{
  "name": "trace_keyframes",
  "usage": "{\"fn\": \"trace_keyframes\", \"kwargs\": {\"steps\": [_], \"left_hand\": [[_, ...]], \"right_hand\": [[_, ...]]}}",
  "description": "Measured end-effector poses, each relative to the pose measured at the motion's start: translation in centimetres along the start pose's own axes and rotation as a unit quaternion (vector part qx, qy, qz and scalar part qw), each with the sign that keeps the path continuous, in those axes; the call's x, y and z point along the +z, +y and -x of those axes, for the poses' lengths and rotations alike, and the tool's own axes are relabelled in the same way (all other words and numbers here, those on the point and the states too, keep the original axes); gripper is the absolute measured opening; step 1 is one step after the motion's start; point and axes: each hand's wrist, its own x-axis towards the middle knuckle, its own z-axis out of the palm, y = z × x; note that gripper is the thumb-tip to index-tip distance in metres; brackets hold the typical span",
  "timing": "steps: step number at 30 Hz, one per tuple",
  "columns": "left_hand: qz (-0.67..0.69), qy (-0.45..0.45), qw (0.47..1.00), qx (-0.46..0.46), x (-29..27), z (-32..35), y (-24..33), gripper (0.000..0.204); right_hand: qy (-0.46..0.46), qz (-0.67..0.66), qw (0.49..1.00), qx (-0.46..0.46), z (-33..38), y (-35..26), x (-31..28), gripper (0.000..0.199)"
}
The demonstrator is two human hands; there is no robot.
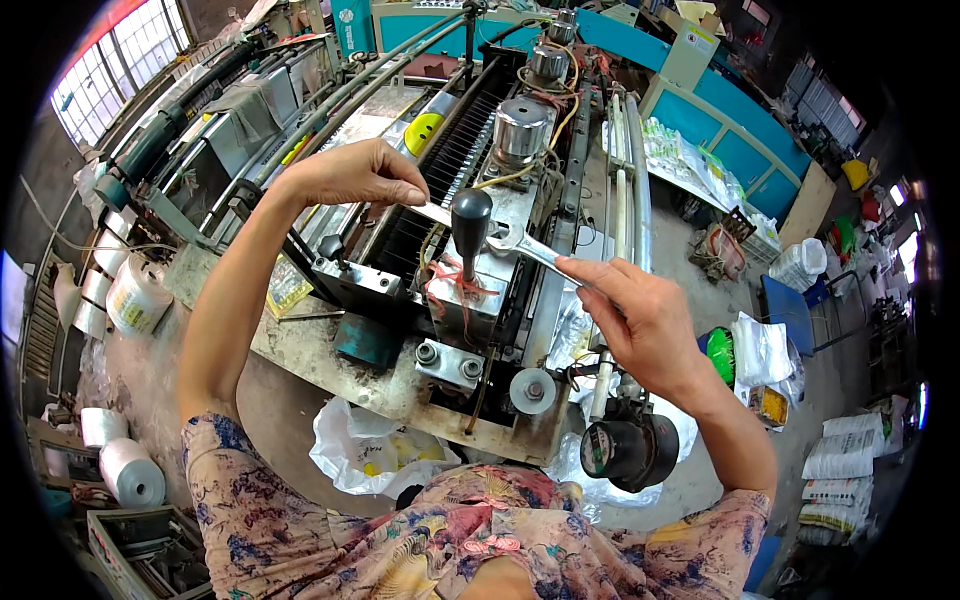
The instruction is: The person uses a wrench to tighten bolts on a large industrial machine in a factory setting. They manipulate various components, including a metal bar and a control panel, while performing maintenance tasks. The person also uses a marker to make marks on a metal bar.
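My right hand [640, 320] grips the handle end of a silver wrench [520, 244], which reaches left across the top of the grey machine [400, 370]. My left hand [360, 175] is closed at the wrench's far end, fingertips pinched over the machine's black ribbed part [455, 150]. A black lever knob [470, 215] stands upright just in front of the wrench, red string tied around its base. What the left fingers pinch is hidden.
Two shiny metal cylinders [520, 130] rise behind the wrench. A black motor [625, 450] hangs at the machine's near right corner. White plastic bags [370, 450] lie below the machine. White film rolls [135, 295] stand at the left. Teal cabinets [740, 140] line the back right.
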Motion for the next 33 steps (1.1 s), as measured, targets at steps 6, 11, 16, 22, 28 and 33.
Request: {"fn": "trace_keyframes", "kwargs": {"steps": [6,11,16,22,28,33], "left_hand": [[-0.025,0.033,0.999,0.003,0.7,0.7,0.3,0.031],[-0.039,0.082,0.993,0.069,1.4,0.2,-1.7,0.033],[-0.329,0.331,0.859,0.211,4.4,-1.4,-3.8,0.039],[-0.388,0.311,0.836,0.233,4.2,-2.2,-4.8,0.037],[-0.375,0.278,0.844,0.264,2.6,-5.0,-5.1,0.036],[-0.370,0.241,0.857,0.267,1.9,-5.1,-3.4,0.035]], "right_hand": [[0.018,-0.004,0.999,0.026,-0.3,-1.4,0.9,0.028],[0.010,0.065,0.998,0.010,-0.5,-0.6,0.9,0.031],[0.029,0.178,0.983,-0.028,-0.5,0.0,1.4,0.014],[-0.064,0.117,0.990,-0.046,-1.0,1.5,0.5,0.019],[-0.123,0.112,0.982,-0.087,-2.0,7.1,0.5,0.021],[-0.067,0.162,0.974,-0.145,-4.7,7.9,0.5,0.010]]}}
